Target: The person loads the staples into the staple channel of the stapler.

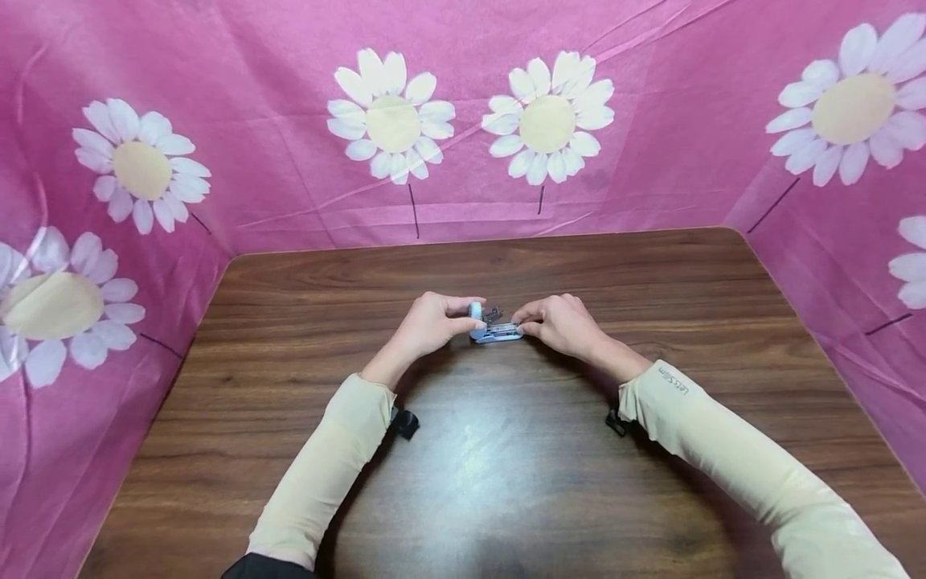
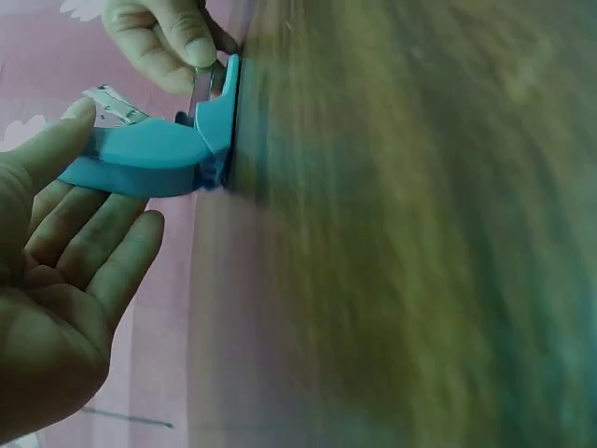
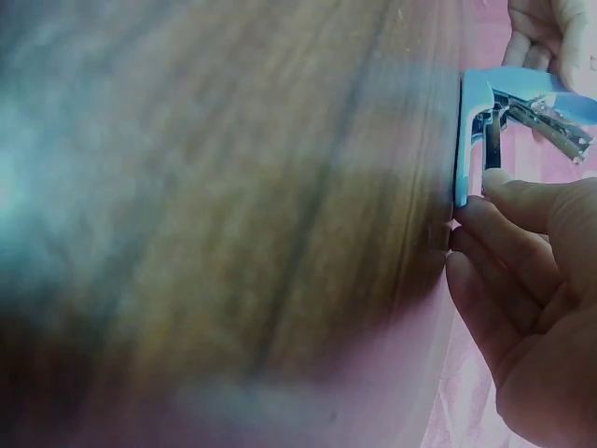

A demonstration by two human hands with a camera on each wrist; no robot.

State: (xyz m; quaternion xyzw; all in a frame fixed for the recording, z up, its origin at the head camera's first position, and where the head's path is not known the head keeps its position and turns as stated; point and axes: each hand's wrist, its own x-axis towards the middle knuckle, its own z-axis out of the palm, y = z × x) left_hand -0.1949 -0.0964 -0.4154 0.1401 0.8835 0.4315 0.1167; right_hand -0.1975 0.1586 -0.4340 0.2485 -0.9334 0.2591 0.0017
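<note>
A light blue stapler (image 1: 499, 333) stands on the wooden table, its top arm swung up from the base. In the left wrist view the raised blue arm (image 2: 140, 154) is pinched between the thumb and fingers of my left hand (image 1: 434, 326). My right hand (image 1: 564, 326) pinches the free end of the stapler's base and staple channel. A thumb presses on the metal channel (image 3: 492, 140) in the right wrist view, with fingers at the base's end. A metal strip (image 3: 550, 126) juts out at an angle beneath the raised arm.
The brown wood-grain table (image 1: 477, 482) runs under both forearms. A pink cloth (image 1: 275, 145) with large white daisies rises behind and along both sides. Dark straps with small cameras (image 1: 407, 424) sit at the wrists.
</note>
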